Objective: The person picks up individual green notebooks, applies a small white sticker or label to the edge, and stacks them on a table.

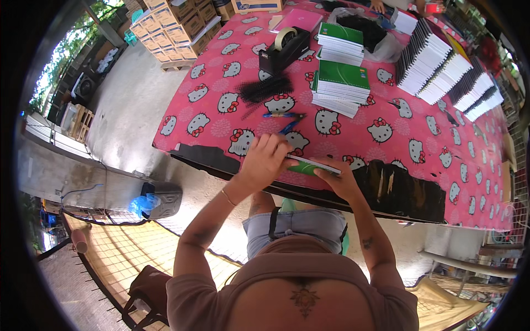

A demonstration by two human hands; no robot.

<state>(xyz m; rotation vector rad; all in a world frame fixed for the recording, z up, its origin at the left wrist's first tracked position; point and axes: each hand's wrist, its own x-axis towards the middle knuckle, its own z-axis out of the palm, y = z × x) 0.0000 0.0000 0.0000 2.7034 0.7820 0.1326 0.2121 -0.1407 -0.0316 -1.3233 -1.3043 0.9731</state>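
A green-covered notebook [308, 166] is held edge-up at the near edge of the table, its white page edges showing. My right hand [340, 181] grips its right end, thumb along the top. My left hand [265, 159] is closed at its left end, fingers bent over; what lies under those fingers is hidden. Just beyond my hands lie blue-handled pliers [291, 124]. A loose heap of black spiral binding coils [266, 88] sits farther off. Right of it stand two stacks of green notebooks, a nearer stack [342, 83] and a farther stack [341, 41].
A black tape dispenser [284, 51] stands behind the coils. Spiral-bound stacks [422, 60] fill the far right of the pink patterned table [381, 129]. A plastic bag of black coils [367, 33] lies at the back. Cartons [171, 33] are piled on a pallet beyond the table. Another person's hand [379, 5] shows far off.
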